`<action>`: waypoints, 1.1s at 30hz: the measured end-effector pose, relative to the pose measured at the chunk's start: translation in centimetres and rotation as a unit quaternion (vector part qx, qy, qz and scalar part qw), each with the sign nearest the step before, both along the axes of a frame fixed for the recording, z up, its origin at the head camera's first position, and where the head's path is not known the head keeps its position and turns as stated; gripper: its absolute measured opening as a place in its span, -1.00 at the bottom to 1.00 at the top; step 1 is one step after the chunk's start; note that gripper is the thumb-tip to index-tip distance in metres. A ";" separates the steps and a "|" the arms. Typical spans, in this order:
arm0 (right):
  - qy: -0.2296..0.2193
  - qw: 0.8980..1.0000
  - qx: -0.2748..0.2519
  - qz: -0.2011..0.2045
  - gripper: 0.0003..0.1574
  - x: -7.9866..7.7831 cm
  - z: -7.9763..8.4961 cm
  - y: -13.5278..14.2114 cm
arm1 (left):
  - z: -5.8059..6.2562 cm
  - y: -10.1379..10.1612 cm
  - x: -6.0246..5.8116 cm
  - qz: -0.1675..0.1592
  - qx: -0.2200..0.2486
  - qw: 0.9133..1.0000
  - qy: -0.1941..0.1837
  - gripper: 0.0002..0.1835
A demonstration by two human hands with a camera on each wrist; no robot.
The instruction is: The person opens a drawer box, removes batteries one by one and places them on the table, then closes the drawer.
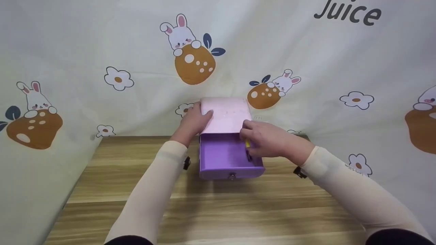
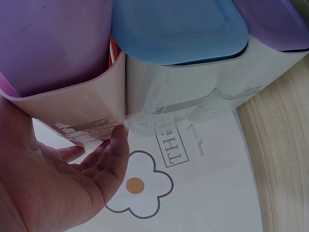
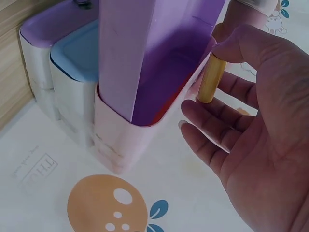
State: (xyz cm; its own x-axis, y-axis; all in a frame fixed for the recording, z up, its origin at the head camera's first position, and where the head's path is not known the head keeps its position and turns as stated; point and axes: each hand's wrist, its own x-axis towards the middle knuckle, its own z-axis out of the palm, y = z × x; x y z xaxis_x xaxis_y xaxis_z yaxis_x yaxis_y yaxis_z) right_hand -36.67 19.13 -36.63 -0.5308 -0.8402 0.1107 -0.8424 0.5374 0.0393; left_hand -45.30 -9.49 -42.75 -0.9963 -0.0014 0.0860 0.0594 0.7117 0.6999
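Observation:
A small drawer cabinet (image 1: pixel 226 115) with a pink top tier stands against the patterned cloth. Its purple top drawer (image 1: pixel 232 173) is pulled out toward me. My left hand (image 1: pixel 195 121) grips the cabinet's upper left side, thumb on the pink top and fingers bent along the side. Over the right side of the drawer, my right hand (image 1: pixel 269 137) pinches a small yellow cylinder (image 3: pixel 211 79) between thumb and fingers. Something dark (image 1: pixel 249 156) shows below that hand at the drawer's right wall; its kind is unclear. A strip of red (image 3: pixel 166 107) shows inside the pink tier.
Below the pink tier are a closed blue drawer (image 2: pixel 188 29) and a closed purple drawer (image 2: pixel 277 21). The cabinet stands on a wood-grain table (image 1: pixel 218 211). A white cloth (image 1: pixel 136 41) with rabbit and flower prints hangs behind it.

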 end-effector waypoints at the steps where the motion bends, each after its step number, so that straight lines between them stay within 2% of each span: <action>1: -0.003 1.000 0.000 -0.005 -0.62 0.0 0.1 0.1 | 0.0 0.0 0.0 0.000 0.001 1.000 -0.001 -0.06; 5: -0.013 1.000 0.004 -0.025 -0.61 0.1 0.6 0.7 | 0.0 0.0 0.0 0.000 -0.002 1.000 -0.005 -0.05; 16: -0.007 0.999 -0.028 -0.035 -0.62 -0.6 1.5 2.4 | 0.1 0.0 0.0 -0.006 -0.004 1.000 -0.001 -0.06; 26: -0.017 0.998 -0.054 -0.040 -0.68 -2.1 2.1 4.1 | 0.0 0.0 0.0 -0.001 -0.004 1.000 -0.005 -0.07; 33: -0.027 0.996 -0.054 -0.071 -0.66 -3.4 2.2 5.1 | 0.1 0.1 -0.1 -0.001 -0.006 1.000 -0.002 -0.06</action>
